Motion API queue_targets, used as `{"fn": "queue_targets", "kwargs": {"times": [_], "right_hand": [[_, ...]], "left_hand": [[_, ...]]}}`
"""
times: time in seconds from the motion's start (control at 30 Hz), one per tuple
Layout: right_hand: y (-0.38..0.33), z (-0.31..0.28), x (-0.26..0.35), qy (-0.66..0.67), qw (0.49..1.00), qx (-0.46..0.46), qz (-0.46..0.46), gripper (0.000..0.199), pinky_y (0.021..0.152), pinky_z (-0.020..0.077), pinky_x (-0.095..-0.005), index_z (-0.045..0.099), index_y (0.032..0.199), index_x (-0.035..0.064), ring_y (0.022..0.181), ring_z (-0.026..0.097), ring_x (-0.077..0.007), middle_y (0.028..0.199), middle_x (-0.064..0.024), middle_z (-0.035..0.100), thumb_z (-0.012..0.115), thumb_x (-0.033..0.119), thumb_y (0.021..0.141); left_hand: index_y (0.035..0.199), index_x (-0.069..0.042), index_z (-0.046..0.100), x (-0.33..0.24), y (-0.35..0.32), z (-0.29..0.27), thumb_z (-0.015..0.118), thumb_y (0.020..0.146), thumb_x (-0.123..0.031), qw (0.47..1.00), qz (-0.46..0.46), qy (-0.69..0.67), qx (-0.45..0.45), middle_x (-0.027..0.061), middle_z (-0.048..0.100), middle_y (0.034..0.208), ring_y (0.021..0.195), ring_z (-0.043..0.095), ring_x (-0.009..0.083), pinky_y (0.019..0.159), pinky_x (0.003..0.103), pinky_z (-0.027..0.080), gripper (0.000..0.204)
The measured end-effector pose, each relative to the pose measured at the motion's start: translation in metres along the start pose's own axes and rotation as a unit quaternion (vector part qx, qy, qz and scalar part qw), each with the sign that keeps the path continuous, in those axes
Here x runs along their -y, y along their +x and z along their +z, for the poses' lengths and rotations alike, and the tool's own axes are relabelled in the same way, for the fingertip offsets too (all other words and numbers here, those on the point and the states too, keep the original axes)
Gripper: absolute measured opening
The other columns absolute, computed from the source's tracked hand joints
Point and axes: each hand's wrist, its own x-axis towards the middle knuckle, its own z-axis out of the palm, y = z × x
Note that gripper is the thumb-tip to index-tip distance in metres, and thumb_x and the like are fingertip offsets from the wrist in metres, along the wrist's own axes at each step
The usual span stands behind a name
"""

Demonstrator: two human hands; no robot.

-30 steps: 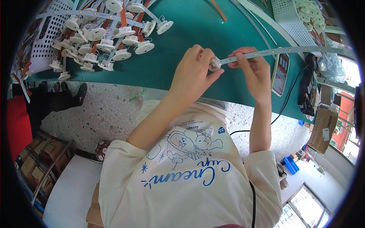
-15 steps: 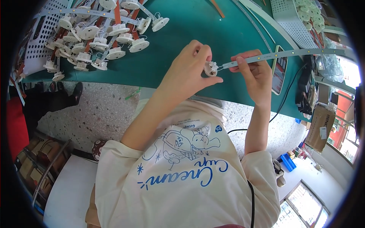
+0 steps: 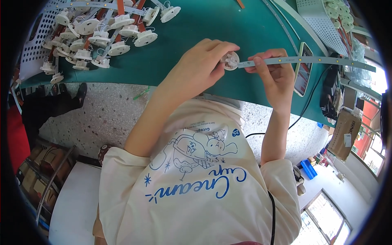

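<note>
Fingers (image 3: 218, 51) of the left hand (image 3: 196, 69) pinched shut around a small round white lamp socket (image 3: 230, 60), held just above the green desk (image 3: 192, 28). Right hand (image 3: 275, 75) closed on the near end of a long thin LED strip (image 3: 310, 60), thumb and forefinger (image 3: 259, 67) clamped right where the strip meets the socket. So: socket and strip end touching, both off the desk, gripped between the two hands.

Looks like the joining step, strip end getting fitted or clipped to the socket. Can't tell if it's seated yet, fingers cover the joint.

Relative to the socket:
- heap of finished-looking white sockets with wires and orange strips (image 3: 106, 30), well off to the left and further up the desk
- white perforated tray (image 3: 32, 45) beyond that heap, at the desk's left edge
- phone (image 3: 303, 69) lying flat just to the right, under the strip
- another white perforated tray (image 3: 322, 24) with round white parts, up and to the right
- black cable (image 3: 310, 102) trailing off the desk edge, lower right

Next move probably calls for a firm push with the strip kept square to the socket, no twisting, since the long free end could lever the joint apart. Left-hand pinch needs to stay steady while the right presses in.
</note>
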Motion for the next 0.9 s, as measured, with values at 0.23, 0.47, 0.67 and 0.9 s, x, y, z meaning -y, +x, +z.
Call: {"fn": "queue_targets", "kwargs": {"times": [0.23,0.47,0.67,0.9], "right_hand": [[0.002,0.002,-0.003,0.037,0.999,-0.017,-0.002,0.016,0.068,0.0540,-0.0240,0.048,0.094,-0.0028,0.075,0.065,-0.0156,0.085,-0.0110,0.063,0.060,0.001,0.085],[0.014,0.006,-0.009,0.042,0.998,-0.017,-0.032,0.018,0.068,0.0533,-0.0228,0.050,0.095,-0.0021,0.077,0.066,-0.0153,0.084,-0.0092,0.063,0.062,0.003,0.084],[0.017,0.006,-0.013,-0.084,0.995,0.031,-0.042,0.014,0.076,0.0546,-0.0292,0.047,0.097,-0.0033,0.084,0.063,-0.0181,0.092,-0.0134,0.060,0.056,-0.002,0.086],[0.014,-0.005,-0.010,-0.035,0.998,0.049,-0.036,0.014,0.070,0.0536,-0.0249,0.049,0.095,-0.0031,0.079,0.065,-0.0164,0.086,-0.0097,0.061,0.058,0.000,0.086]], "left_hand": [[0.105,-0.007,0.055,-0.004,-0.001,0.003,0.063,0.072,-0.003,1.000,0.001,0.029,-0.003,0.0075,0.059,0.098,0.094,0.055,0.0254,0.077,0.034,0.046,0.035],[0.108,-0.008,0.048,-0.005,0.000,0.007,0.065,0.070,-0.003,0.999,-0.009,0.042,-0.018,0.0070,0.060,0.097,0.092,0.057,0.0243,0.077,0.033,0.046,0.042],[0.118,-0.007,0.044,-0.009,0.000,0.016,0.069,0.068,-0.004,0.995,-0.015,0.073,-0.069,0.0078,0.058,0.108,0.088,0.059,0.0221,0.075,0.033,0.048,0.056],[0.121,-0.008,0.044,-0.006,0.000,0.016,0.071,0.068,-0.005,0.995,-0.019,0.068,-0.067,0.0072,0.057,0.112,0.086,0.060,0.0206,0.074,0.032,0.049,0.059]]}}
